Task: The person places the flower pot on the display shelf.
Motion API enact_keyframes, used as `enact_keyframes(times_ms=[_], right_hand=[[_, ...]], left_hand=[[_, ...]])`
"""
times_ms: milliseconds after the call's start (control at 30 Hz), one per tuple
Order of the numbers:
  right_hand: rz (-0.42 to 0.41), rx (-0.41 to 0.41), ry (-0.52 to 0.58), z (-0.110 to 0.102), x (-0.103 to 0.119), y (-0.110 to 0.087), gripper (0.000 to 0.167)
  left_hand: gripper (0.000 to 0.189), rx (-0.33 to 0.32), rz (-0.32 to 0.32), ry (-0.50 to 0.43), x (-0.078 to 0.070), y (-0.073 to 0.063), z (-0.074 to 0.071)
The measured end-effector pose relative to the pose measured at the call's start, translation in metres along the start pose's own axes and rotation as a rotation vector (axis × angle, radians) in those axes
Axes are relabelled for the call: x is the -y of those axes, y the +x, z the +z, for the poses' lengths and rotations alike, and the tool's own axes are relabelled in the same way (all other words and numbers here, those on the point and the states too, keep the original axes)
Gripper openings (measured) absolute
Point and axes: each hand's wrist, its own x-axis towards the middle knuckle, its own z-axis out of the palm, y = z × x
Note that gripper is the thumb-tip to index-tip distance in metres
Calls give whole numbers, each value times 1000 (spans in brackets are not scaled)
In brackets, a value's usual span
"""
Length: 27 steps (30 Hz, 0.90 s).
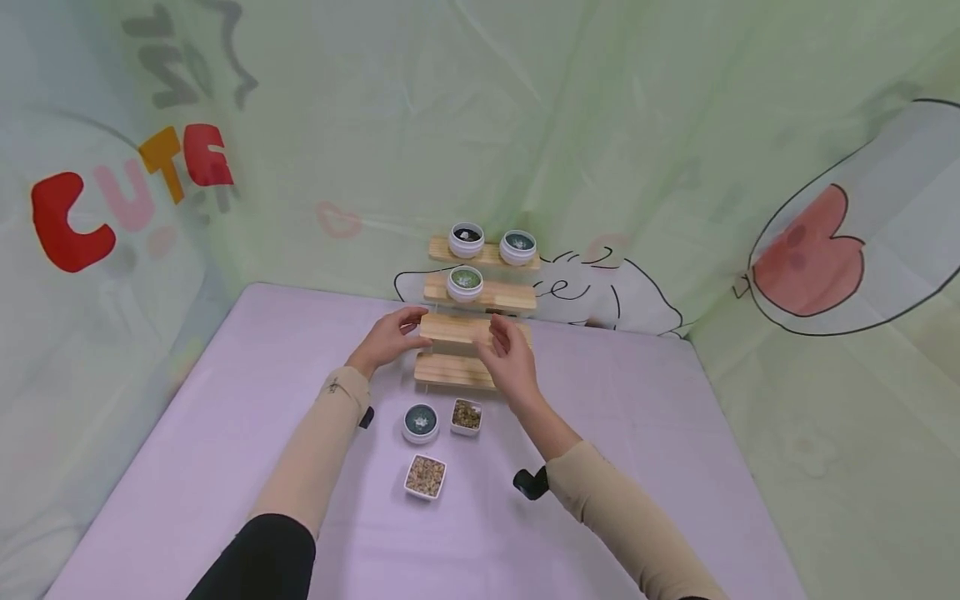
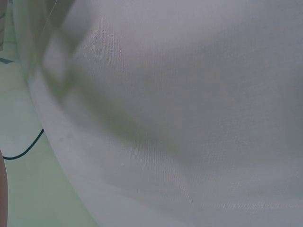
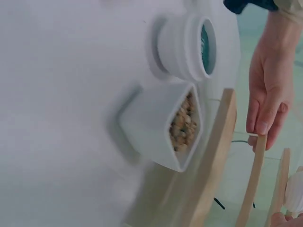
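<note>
A stepped wooden rack [image 1: 456,371] with several tiers stands at the table's back. My left hand [image 1: 392,339] pinches the left end of its second-lowest shelf [image 3: 253,182], thumb above and fingers below. My right hand [image 1: 510,358] is at the right part of that shelf with loosely bent fingers; nothing shows between them. Its fingertips [image 3: 282,220] appear at the right wrist view's lower corner. On the tier above sits a round white pot with green contents [image 1: 465,284]. The top tier holds a dark-filled pot [image 1: 467,240] and a teal-filled one [image 1: 517,247].
In front of the rack are a round teal-filled pot [image 1: 421,423], a small square dish of brown bits [image 1: 467,417] and a larger square dish of tan bits [image 1: 425,477]. A lilac cloth covers the table [image 1: 615,433]. Printed green curtain [image 1: 360,150] hangs close behind the rack.
</note>
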Motion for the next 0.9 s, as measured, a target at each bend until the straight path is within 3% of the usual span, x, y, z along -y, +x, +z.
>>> enact_keyframes(times_ms=[100,533,900], right_hand=[[-14,11,-33,-2,-16,-12,59],[-21,54,-110,-8,-46,-57,57],[-65,109,-197,-7,-76,-74,46]], left_hand=[[68,3,-1,7,-1,0,0],[68,4,-7,15,-3,0,0],[67,-1,-8,17,-3,-1,1]])
